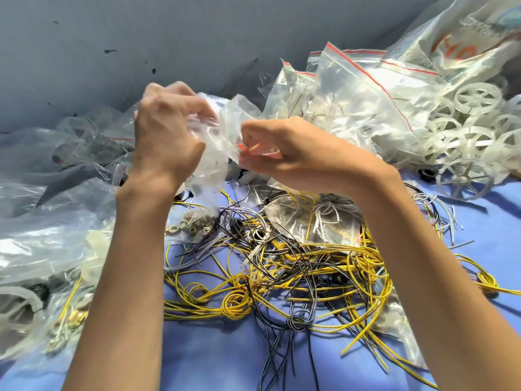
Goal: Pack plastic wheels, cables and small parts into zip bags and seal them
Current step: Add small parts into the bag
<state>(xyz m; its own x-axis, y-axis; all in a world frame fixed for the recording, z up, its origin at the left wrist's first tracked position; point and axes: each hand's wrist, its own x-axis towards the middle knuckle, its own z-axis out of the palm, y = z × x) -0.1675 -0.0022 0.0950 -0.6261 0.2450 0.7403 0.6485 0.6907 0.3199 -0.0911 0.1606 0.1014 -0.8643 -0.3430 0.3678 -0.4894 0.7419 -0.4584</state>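
Both my hands hold one clear zip bag [217,131] with a red seal line, raised above the blue cloth. My left hand [165,128] grips its left side with curled fingers. My right hand [279,152] pinches the bag's red-lined edge between thumb and fingers. What the bag contains is blurred. Below the hands lies a tangle of yellow, black and grey cables [282,272]. White plastic wheels [468,136] are heaped at the right.
Empty red-lined zip bags [352,88] are piled at the back right. Filled clear bags [48,230] crowd the left side. Small metal washers [191,224] lie near the middle. Blue cloth [214,359] shows in the foreground; a grey wall [112,38] stands behind.
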